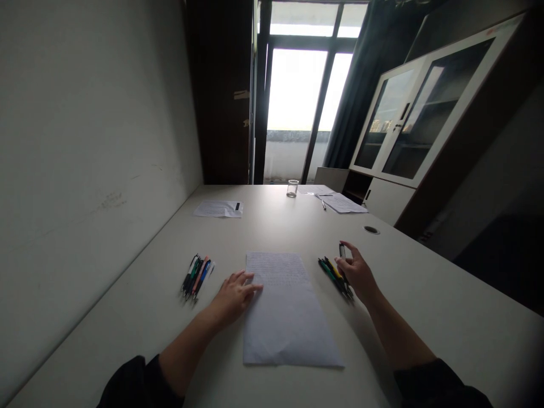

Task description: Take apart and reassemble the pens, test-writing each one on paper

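And there's the sheet of paper on the surface, left hand touching its left edge, fingers apart! Right of the sheet, the right hand has fingers clamped on a pen, near a pen cluster; another bunch lies left of the sheet.

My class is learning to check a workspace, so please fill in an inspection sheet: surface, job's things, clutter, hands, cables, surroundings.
Surface: smooth white table with a round hole at right.
Job's things: white rectangular paper sheet, line-marked towards its far end; slim multicoloured pens at left; slim green, yellow and dark pens at right.
Clutter: clear glass jar; white papers far left and far right.
Hands: left hand touches the sheet's left edge; right hand holds a slim dark pen.
Cables: nothing seen.
Surroundings: pale wall, dark-framed window, dark fabric curtain, white-framed glass-door cabinet.
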Demonstrator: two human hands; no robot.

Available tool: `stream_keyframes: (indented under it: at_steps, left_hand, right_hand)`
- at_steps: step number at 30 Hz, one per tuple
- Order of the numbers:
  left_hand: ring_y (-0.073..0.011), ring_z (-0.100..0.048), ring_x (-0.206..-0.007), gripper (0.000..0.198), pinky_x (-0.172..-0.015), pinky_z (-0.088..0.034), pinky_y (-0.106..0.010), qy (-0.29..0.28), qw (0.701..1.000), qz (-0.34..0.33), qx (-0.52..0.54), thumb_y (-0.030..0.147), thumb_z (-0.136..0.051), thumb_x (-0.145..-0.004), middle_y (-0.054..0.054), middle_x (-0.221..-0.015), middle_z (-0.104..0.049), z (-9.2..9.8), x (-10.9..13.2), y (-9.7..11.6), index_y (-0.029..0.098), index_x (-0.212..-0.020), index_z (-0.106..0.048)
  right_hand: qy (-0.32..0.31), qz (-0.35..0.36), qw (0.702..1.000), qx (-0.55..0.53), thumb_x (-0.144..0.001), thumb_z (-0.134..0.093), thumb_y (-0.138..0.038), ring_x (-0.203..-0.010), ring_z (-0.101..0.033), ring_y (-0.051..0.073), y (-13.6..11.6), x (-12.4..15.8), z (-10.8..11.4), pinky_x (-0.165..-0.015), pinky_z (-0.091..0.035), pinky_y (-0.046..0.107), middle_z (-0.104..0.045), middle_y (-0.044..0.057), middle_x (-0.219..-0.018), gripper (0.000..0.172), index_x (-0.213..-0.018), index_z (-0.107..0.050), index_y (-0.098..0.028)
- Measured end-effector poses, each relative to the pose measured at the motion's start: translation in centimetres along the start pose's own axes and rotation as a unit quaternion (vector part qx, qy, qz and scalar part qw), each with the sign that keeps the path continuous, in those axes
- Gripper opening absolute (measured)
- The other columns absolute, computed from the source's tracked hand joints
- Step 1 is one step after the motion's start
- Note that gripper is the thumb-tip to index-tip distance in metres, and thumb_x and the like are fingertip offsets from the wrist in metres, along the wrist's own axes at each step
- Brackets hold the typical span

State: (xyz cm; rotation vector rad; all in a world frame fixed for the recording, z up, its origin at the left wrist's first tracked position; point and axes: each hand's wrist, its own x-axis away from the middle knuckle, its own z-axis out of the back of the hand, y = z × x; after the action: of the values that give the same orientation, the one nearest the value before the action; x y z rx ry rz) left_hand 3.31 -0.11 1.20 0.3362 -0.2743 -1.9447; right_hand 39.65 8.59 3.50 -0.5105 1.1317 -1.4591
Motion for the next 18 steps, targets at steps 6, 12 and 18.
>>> stream_keyframes:
  at_steps: [6,12,18]
  left_hand:
    - [-0.0270,-0.032,-0.138,0.035,-0.111,-0.030,-0.049,-0.001,1.000,0.000,-0.003,0.031,-0.044,-0.097,0.000,-0.145,-0.046,0.2,0.0,0.2,0.040,-0.128,-0.058]
    - [-0.0270,-0.032,-0.138,0.037,-0.111,-0.030,-0.050,0.004,1.000,-0.006,-0.011,0.029,-0.045,-0.097,-0.001,-0.145,-0.046,0.0,0.1,0.0,0.040,-0.131,-0.054]
    - [-0.0256,-0.039,-0.133,0.042,-0.108,-0.035,-0.047,0.034,0.999,-0.023,-0.011,0.025,-0.052,-0.094,-0.003,-0.142,-0.049,-0.4,0.0,-0.5,0.035,-0.135,-0.050]
  right_hand:
    - [0.000,0.022,0.999,0.035,-0.076,-0.056,-0.040,-0.042,-0.043,0.012,0.4,-0.2,0.3,-0.047,-0.039,0.024,-0.053,-0.007,-0.051,0.065,-0.136,-0.048,-0.017]
    - [0.005,0.069,0.987,0.147,-0.082,-0.052,-0.044,-0.050,-0.049,0.014,1.2,-0.9,0.7,-0.055,-0.040,0.026,-0.053,-0.006,-0.057,0.066,-0.144,-0.043,-0.021]
    - [-0.037,0.066,0.972,0.222,-0.083,-0.052,-0.049,-0.072,-0.063,0.021,3.9,-2.4,1.1,-0.066,-0.045,0.029,-0.070,0.008,-0.087,0.054,-0.122,-0.066,-0.015]
